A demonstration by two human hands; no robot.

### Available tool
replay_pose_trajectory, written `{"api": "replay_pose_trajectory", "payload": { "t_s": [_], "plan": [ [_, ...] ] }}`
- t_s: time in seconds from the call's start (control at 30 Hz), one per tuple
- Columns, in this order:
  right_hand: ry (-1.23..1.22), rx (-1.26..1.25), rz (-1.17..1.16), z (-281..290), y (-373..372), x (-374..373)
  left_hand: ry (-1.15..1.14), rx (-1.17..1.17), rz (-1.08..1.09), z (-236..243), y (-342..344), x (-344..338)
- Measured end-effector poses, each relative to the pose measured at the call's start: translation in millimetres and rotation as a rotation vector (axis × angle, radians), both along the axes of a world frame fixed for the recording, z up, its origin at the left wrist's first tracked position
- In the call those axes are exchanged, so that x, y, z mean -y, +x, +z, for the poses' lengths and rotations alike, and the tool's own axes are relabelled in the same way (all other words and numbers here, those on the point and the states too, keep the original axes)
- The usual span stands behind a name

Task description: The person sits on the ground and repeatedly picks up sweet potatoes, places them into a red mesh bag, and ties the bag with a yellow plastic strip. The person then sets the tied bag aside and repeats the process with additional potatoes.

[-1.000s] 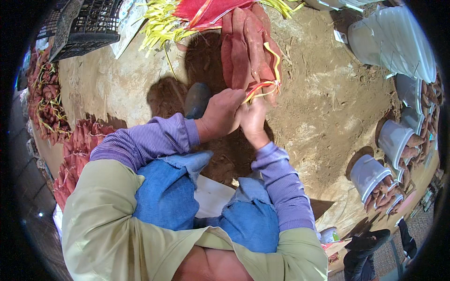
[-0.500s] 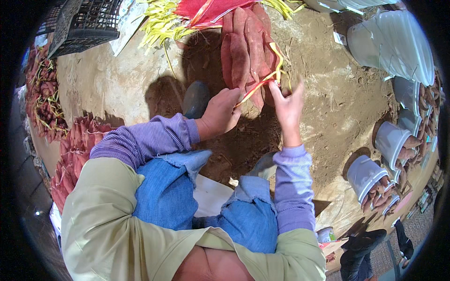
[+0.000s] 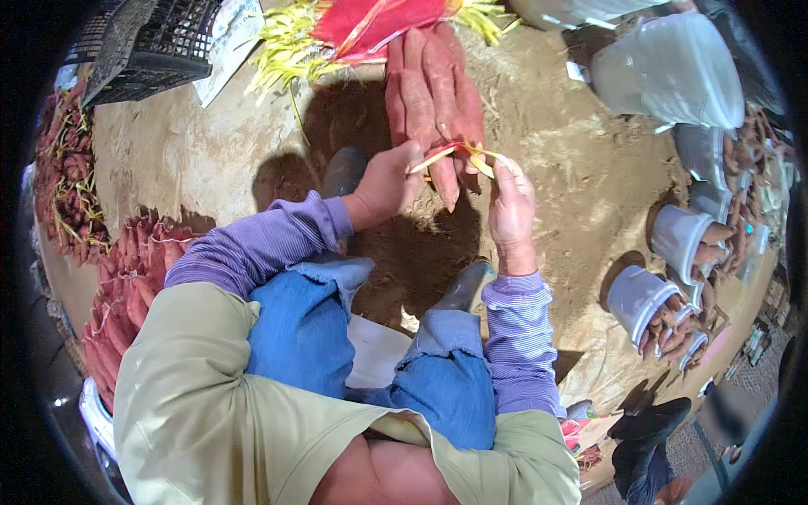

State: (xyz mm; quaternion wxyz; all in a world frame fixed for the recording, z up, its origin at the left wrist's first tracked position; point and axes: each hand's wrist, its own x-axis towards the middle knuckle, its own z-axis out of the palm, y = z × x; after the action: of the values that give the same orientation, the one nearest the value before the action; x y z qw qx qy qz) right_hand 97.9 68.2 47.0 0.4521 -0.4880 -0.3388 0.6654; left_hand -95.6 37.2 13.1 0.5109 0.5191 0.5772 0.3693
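Note:
A red mesh bag of long sweet potatoes [image 3: 421,101] lies on the dirty floor in front of me, with red and yellow ties at its near end. My left hand [image 3: 387,181] is closed on the tie's left strand, just left of the bag's neck. My right hand [image 3: 513,206] pinches a yellow strand [image 3: 480,164] to the right of the knot. Folded red mesh bags [image 3: 379,23] with yellow cords [image 3: 286,50] lie beyond the filled bag. My knees and boots are beneath and between my arms.
Black crates [image 3: 147,55] stand at upper left. Bagged sweet potatoes [image 3: 126,286] line the left. Translucent buckets [image 3: 656,71] and white buckets of sweet potatoes [image 3: 631,299] stand along the right. A person's dark-clad legs [image 3: 640,450] are at lower right.
My hands were together at the bag's neck; my right hand has since moved rightward, and the tie's strands now stretch out between the two hands.

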Motion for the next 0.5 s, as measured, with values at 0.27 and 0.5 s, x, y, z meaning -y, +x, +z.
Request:
{"api": "replay_pose_trajectory", "payload": {
  "t_s": [0.27, 0.5],
  "plan": [
    [0.123, 0.07, 0.127, 195.8, -37.3, 18.3, 0.091, 0.059, -0.049, 137.2, -61.8, -32.8],
    [0.041, -0.051, -0.045, 341.7, -59.9, 101.5, -0.211, -0.105, -0.35, 280.6, -67.7, 46.6]
  ]
}}
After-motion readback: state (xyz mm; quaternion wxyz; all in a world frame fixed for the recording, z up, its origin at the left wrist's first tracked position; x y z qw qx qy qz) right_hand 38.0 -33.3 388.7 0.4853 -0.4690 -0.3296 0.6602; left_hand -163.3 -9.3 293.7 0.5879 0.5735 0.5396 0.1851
